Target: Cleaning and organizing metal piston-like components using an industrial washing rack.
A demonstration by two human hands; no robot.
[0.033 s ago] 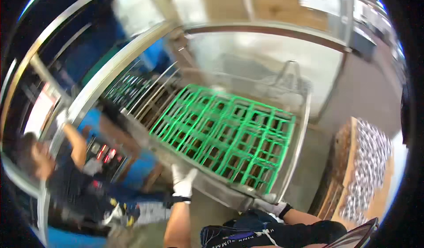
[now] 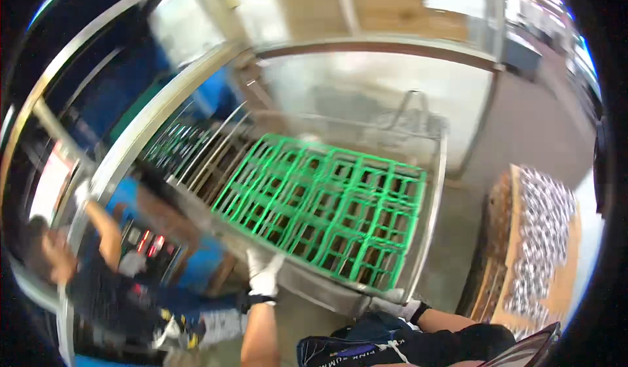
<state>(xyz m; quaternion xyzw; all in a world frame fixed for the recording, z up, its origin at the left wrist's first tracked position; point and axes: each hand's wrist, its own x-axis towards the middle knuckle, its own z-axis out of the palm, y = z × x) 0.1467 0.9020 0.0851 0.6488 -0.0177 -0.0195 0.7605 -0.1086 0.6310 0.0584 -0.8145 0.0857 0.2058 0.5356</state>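
A metal cart with a low frame fills the middle, and a bright green plastic grid of open square cells lies in it. At the near long side, my left hand in a white glove rests against the cart's edge, thumb and fingers apart. My right hand, also gloved in white, is closed at the near right corner of the cart, below the rail. Some of its fingers are hard to make out. Dark gaps show through the grid's cells.
On the left stands another person in dark clothes, one gloved hand on a metal frame post. A machine with red lights is beside them. At right, shiny metal parts cover a wooden stack. A pale panel stands behind the cart.
The whole view has shifted slightly, so the cart, grid and my hands appear a little further left and lower. Both hands keep their places on the cart.
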